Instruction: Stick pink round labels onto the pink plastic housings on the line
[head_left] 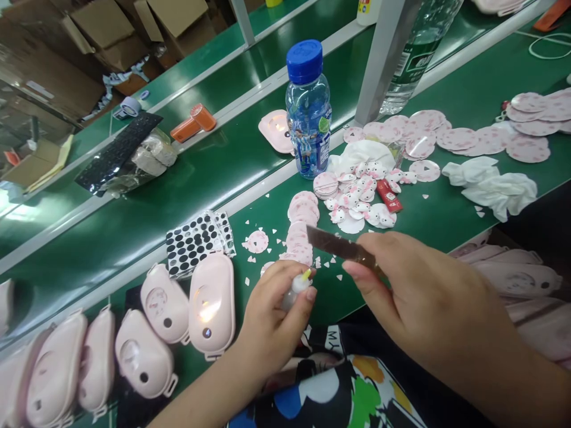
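My left hand point(279, 306) is closed around a small whitish bottle with a narrow yellow tip point(300, 284), held upright near the table's front edge. Its lower part is hidden by my fingers. In my right hand point(414, 285) a flat metal blade point(332, 242) is pinched between thumb and fingers, pointing left above the bottle. The blade and the tip are apart. Just beyond the hands lies a row of overlapping pink round discs point(300, 235), with tiny white triangular pieces scattered around. A single pink disc point(257, 242) lies to the left.
Pink oval cases point(211, 303) line the left side, by a sheet of black dots point(191, 244). A blue-capped bottle point(307, 113) stands behind a pile of small white-and-pink figures point(357, 193). Crumpled white gloves point(495, 184) lie right. A grey post point(383, 59) rises behind.
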### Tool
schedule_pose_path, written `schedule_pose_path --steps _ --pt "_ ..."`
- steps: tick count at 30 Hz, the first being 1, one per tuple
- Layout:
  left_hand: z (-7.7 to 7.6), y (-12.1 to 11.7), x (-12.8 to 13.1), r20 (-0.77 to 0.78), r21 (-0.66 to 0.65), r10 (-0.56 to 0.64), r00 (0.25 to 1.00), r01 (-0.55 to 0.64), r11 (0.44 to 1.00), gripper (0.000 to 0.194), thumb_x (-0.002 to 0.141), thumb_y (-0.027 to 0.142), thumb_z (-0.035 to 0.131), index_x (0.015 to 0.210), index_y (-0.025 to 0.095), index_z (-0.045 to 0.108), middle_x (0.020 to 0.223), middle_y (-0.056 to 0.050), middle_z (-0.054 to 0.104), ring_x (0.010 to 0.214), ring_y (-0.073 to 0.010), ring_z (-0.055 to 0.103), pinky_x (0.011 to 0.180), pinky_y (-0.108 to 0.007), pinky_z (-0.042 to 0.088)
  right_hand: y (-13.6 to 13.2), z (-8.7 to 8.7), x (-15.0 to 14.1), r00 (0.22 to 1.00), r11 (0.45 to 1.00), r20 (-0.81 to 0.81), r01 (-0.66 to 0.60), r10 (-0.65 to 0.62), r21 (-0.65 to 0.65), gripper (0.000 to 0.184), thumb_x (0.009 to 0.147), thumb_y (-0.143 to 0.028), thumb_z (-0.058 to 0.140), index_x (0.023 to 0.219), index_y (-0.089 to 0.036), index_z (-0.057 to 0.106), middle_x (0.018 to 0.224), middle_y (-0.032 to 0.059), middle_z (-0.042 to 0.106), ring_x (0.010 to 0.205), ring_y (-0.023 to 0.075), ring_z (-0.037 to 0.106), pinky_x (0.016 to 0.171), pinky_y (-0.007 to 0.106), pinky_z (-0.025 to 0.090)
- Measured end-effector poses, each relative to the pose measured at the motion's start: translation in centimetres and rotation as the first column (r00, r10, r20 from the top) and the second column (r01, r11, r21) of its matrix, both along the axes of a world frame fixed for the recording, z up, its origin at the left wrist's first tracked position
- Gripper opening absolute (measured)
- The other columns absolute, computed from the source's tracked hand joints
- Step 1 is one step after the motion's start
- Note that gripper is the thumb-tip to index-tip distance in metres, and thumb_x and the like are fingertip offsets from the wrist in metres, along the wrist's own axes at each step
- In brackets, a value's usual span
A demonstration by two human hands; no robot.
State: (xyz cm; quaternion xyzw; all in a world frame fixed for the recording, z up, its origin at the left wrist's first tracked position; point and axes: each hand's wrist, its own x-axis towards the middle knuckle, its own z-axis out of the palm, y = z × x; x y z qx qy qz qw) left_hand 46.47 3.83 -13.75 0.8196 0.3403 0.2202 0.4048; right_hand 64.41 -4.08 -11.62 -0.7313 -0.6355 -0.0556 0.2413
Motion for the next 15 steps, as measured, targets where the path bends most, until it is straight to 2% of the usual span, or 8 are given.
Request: schedule_pose_path --steps 5,7,12,15 --pt "0.3 0.0 0.2 -0.011 -0.031 -0.005 1.000 0.005 1.000 0.014 0.090 0.022 0.051 0.100 0.025 0.061 0.095 -0.003 0.065 0.086 -0.0176 0.059 0.074 -0.033 0.047 0.0 -0.4 -1.1 0.985 0.986 -0.053 -0.163 0.162 -0.022 0.025 0.096 -0.039 0.040 0.091 -0.020 0.057 0.065 -0.0014 0.054 0.052 0.0158 0.048 0.051 0.028 0.026" --pt "0.4 0.0 0.2 -0.011 -0.048 -0.016 1.000 0.015 0.999 0.015 0.091 0.021 0.050 0.101 0.025 0.061 0.095 -0.003 0.064 0.085 -0.0171 0.058 0.074 -0.033 0.047 0.2 -0.5 -1.1 0.985 0.986 -0.048 -0.166 0.165 -0.026 0.025 0.096 -0.038 0.040 0.094 -0.020 0.057 0.066 -0.0010 0.055 0.053 0.0157 0.050 0.051 0.028 0.026" --pt "0.2 -0.1 -0.1 0.002 -0.072 0.000 1.000 0.001 0.997 0.014 0.090 0.022 0.051 0.101 0.024 0.061 0.094 -0.004 0.064 0.086 -0.0170 0.058 0.074 -0.033 0.048 0.6 -0.3 0.0 0.998 0.998 -0.044 -0.044 0.042 -0.046 0.027 0.096 -0.040 0.040 0.086 -0.020 0.056 0.065 -0.0005 0.054 0.054 0.0162 0.050 0.051 0.028 0.026" --pt "0.3 0.0 -0.1 -0.005 -0.042 0.002 1.000 -0.002 0.999 0.014 0.091 0.022 0.051 0.100 0.025 0.060 0.093 -0.002 0.064 0.084 -0.0156 0.058 0.073 -0.031 0.047 0.4 -0.2 -0.3 0.989 0.990 -0.078 -0.131 0.127 -0.051 0.027 0.096 -0.040 0.038 0.089 -0.020 0.056 0.067 -0.0008 0.055 0.055 0.0163 0.052 0.052 0.028 0.027"
